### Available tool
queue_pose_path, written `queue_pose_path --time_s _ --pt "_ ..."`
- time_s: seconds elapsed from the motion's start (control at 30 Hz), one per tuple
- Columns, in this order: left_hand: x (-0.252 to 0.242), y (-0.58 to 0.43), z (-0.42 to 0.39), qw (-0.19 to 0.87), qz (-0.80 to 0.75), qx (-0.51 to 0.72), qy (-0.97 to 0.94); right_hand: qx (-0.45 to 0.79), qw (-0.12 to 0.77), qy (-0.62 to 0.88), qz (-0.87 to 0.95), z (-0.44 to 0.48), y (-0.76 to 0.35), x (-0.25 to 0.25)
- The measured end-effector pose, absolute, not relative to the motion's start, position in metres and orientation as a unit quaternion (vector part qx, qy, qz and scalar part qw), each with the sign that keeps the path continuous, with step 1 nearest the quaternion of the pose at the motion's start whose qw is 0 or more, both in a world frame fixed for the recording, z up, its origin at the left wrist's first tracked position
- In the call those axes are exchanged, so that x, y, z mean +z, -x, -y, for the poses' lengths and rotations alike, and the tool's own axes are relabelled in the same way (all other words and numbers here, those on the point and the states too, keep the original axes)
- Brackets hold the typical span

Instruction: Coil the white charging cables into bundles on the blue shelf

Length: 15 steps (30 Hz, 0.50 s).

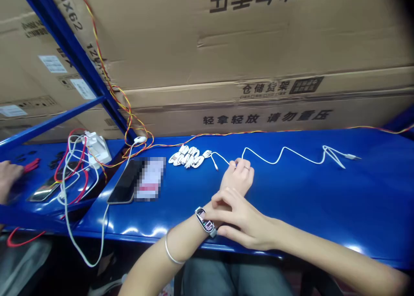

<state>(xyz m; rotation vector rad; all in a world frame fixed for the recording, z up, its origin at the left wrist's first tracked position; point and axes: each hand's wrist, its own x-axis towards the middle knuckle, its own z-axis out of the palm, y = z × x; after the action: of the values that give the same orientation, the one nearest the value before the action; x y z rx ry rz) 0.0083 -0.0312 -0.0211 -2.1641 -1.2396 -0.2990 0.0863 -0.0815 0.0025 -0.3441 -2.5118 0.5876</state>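
My left hand, with a ring on one finger, rests on the blue steel shelf, its fingertips pinching a thin white cable. That cable snakes right to a forked end with a metal jack. My right hand wraps over my left wrist beside a smartwatch on a narrow band. A bundle of coiled white cables lies just left of my left hand. Another person's hand shows at the far left, near a red item.
A dark smartphone and a pixelated card lie on the shelf. Further left are a white charger, tangled white and red cables, and a second phone. A red-yellow twisted wire runs along large cardboard boxes behind.
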Motion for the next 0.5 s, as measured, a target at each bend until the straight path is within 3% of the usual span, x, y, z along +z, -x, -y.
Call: queue_pose_path --time_s 0.5 --pt "-0.02 -0.0079 0.0311 0.287 0.466 -0.103 0.83 0.263 0.263 0.14 0.918 0.0808 -0.0876 0.0038"
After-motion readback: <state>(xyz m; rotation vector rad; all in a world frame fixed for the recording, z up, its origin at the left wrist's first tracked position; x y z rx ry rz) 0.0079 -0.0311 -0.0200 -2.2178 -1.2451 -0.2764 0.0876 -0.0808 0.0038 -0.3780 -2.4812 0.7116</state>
